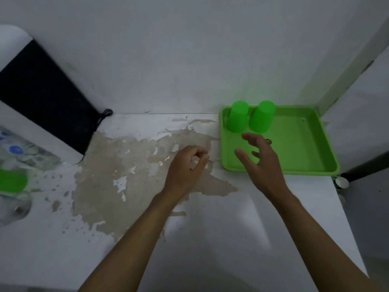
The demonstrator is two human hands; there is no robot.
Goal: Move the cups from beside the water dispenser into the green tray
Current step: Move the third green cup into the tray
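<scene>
Two bright green cups stand upside down side by side at the far left of the green tray (pixel 305 144): one cup (pixel 237 120) near the tray's left wall, the other cup (pixel 262 120) just right of it. My right hand (pixel 261 159) hovers over the tray's front left part, fingers spread, holding nothing. My left hand (pixel 187 167) is over the counter just left of the tray, fingers loosely curled and empty. At the far left edge a third green cup (pixel 11 181) lies blurred beside the water dispenser (pixel 31 98).
The white counter (pixel 126 165) has a large patch of peeled, brownish surface in its middle. A black cord (pixel 105 114) hangs by the dispenser. A clear glass (pixel 14 209) stands at the left edge. The counter's right edge drops off beyond the tray, with a wall corner behind.
</scene>
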